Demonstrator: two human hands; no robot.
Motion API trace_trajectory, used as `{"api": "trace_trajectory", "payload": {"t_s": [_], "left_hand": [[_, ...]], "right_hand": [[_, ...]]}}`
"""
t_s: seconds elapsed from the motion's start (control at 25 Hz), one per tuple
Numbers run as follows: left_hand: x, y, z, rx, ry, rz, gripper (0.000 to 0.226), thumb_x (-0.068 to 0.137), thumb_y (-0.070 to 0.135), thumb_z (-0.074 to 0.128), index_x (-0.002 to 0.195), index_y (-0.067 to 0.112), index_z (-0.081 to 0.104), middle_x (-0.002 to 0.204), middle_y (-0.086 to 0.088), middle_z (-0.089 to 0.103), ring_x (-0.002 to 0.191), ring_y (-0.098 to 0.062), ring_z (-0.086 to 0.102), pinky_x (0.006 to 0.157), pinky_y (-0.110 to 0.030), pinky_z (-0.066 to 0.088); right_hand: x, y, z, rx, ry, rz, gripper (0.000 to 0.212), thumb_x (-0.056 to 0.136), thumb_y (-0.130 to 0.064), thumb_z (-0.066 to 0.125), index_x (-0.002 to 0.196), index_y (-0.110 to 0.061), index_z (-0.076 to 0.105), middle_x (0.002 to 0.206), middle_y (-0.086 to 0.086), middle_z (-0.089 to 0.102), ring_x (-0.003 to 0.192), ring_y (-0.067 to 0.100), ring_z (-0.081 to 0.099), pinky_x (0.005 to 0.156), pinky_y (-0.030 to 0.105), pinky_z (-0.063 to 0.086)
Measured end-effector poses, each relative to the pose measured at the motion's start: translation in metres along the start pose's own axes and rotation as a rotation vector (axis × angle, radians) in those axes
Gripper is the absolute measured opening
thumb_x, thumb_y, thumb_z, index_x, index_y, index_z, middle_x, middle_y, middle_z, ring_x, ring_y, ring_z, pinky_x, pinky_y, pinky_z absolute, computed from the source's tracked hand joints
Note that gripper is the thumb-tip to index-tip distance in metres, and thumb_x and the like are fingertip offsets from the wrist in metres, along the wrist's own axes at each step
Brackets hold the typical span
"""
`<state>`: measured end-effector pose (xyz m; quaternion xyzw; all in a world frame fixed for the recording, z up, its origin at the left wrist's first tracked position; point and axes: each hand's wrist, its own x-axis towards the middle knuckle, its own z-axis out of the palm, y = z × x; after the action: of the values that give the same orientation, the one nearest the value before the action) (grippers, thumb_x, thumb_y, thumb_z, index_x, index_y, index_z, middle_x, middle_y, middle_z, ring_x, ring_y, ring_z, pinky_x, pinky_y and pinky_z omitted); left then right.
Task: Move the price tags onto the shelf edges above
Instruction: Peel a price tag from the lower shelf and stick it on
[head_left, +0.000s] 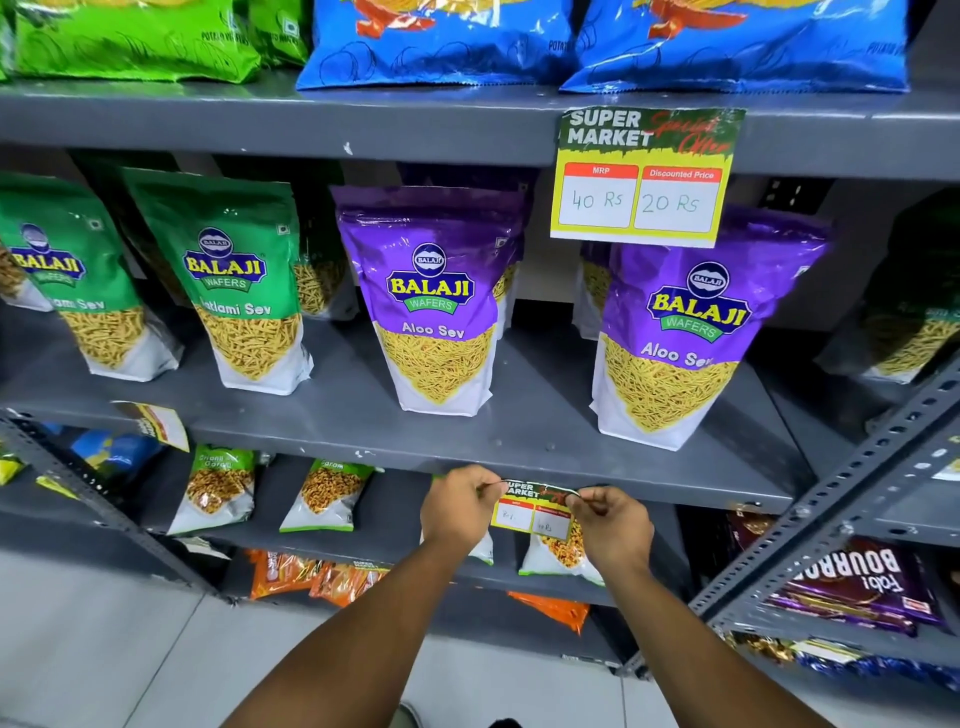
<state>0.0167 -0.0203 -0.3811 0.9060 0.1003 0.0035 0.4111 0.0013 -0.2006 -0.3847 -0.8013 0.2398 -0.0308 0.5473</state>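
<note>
A yellow and green price tag (532, 506) hangs on the front edge of the middle grey shelf (363, 447), low in the view. My left hand (457, 506) pinches its upper left corner and my right hand (613, 522) pinches its upper right corner. A larger price tag (644, 176) reading 40 Rs and 20 Rs is fixed on the upper shelf edge (311, 124). A third price tag (153, 423) hangs tilted at the left on the middle shelf edge.
Purple snack pouches (434, 306) and green snack pouches (234, 280) stand on the middle shelf. Blue bags (441, 41) sit on the top shelf. Small packets (218, 488) fill the lower shelf. A second rack (852, 525) with dark purple packs stands at the right.
</note>
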Motion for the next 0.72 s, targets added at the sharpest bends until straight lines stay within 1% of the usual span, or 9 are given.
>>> {"api": "trace_trajectory", "payload": {"t_s": [0.16, 0.2, 0.32, 0.4, 0.48, 0.52, 0.6, 0.64, 0.72], "left_hand": [[0.000, -0.001, 0.001, -0.050, 0.035, 0.037, 0.013, 0.082, 0.036, 0.066, 0.081, 0.025, 0.071, 0.084, 0.007, 0.076, 0.079, -0.014, 0.068, 0.073, -0.032, 0.055], [0.001, 0.000, 0.001, -0.064, 0.042, 0.046, 0.013, 0.082, 0.036, 0.066, 0.081, 0.024, 0.070, 0.084, 0.008, 0.075, 0.079, -0.014, 0.068, 0.073, -0.032, 0.055], [0.004, 0.003, 0.000, -0.116, 0.044, 0.041, 0.012, 0.082, 0.035, 0.066, 0.081, 0.024, 0.069, 0.086, 0.007, 0.075, 0.083, -0.013, 0.068, 0.072, -0.031, 0.054], [0.002, 0.007, 0.001, -0.090, 0.073, 0.040, 0.013, 0.083, 0.036, 0.065, 0.082, 0.024, 0.067, 0.089, 0.005, 0.075, 0.086, -0.016, 0.068, 0.070, -0.029, 0.052], [-0.001, 0.012, 0.005, -0.024, 0.136, 0.026, 0.020, 0.082, 0.040, 0.064, 0.088, 0.022, 0.058, 0.088, 0.003, 0.073, 0.084, -0.021, 0.066, 0.065, -0.031, 0.049], [-0.003, 0.013, 0.005, -0.014, 0.166, -0.010, 0.030, 0.079, 0.044, 0.065, 0.090, 0.020, 0.050, 0.085, 0.001, 0.071, 0.081, -0.024, 0.065, 0.062, -0.032, 0.048], [-0.001, 0.013, 0.003, -0.029, 0.174, -0.108, 0.046, 0.072, 0.054, 0.068, 0.086, 0.019, 0.042, 0.080, -0.001, 0.066, 0.077, -0.027, 0.062, 0.059, -0.032, 0.043], [-0.002, 0.009, -0.001, -0.058, 0.161, -0.155, 0.050, 0.068, 0.059, 0.069, 0.081, 0.019, 0.041, 0.078, -0.002, 0.063, 0.076, -0.028, 0.061, 0.059, -0.032, 0.041], [-0.005, -0.002, -0.012, -0.144, 0.144, -0.206, 0.051, 0.065, 0.060, 0.071, 0.074, 0.020, 0.040, 0.072, -0.001, 0.060, 0.075, -0.030, 0.061, 0.060, -0.032, 0.042]], "right_hand": [[0.003, -0.005, -0.002, 0.054, 0.020, -0.027, 0.008, 0.076, -0.021, 0.076, 0.074, -0.024, 0.068, 0.076, -0.005, 0.072, 0.075, 0.012, 0.068, 0.068, 0.026, 0.050], [0.004, -0.006, -0.003, 0.056, 0.029, -0.035, 0.008, 0.076, -0.022, 0.076, 0.074, -0.024, 0.068, 0.076, -0.004, 0.073, 0.075, 0.013, 0.068, 0.068, 0.026, 0.050], [0.003, -0.012, -0.006, 0.013, 0.035, -0.066, 0.008, 0.077, -0.026, 0.075, 0.074, -0.025, 0.067, 0.076, -0.003, 0.073, 0.074, 0.014, 0.068, 0.058, 0.023, 0.046], [0.000, -0.016, -0.007, -0.080, 0.058, -0.063, 0.015, 0.077, -0.035, 0.073, 0.076, -0.024, 0.062, 0.074, -0.004, 0.071, 0.073, 0.016, 0.066, 0.053, 0.024, 0.043], [-0.002, -0.019, -0.008, -0.210, 0.100, -0.037, 0.029, 0.075, -0.045, 0.070, 0.080, -0.023, 0.051, 0.072, -0.004, 0.067, 0.072, 0.022, 0.062, 0.052, 0.027, 0.040], [-0.002, -0.020, -0.009, -0.253, 0.104, -0.033, 0.036, 0.074, -0.049, 0.069, 0.082, -0.023, 0.046, 0.072, -0.004, 0.065, 0.073, 0.024, 0.060, 0.053, 0.028, 0.040], [0.001, -0.022, -0.016, -0.313, 0.080, -0.047, 0.042, 0.072, -0.054, 0.067, 0.082, -0.022, 0.042, 0.075, -0.001, 0.062, 0.074, 0.027, 0.059, 0.055, 0.030, 0.041], [0.001, -0.022, -0.019, -0.348, 0.053, -0.074, 0.042, 0.072, -0.056, 0.067, 0.081, -0.022, 0.043, 0.074, 0.000, 0.061, 0.074, 0.028, 0.059, 0.055, 0.031, 0.042], [0.000, -0.021, -0.024, -0.410, 0.017, -0.168, 0.041, 0.075, -0.054, 0.066, 0.078, -0.020, 0.043, 0.071, 0.002, 0.060, 0.075, 0.032, 0.060, 0.056, 0.032, 0.042]]}}
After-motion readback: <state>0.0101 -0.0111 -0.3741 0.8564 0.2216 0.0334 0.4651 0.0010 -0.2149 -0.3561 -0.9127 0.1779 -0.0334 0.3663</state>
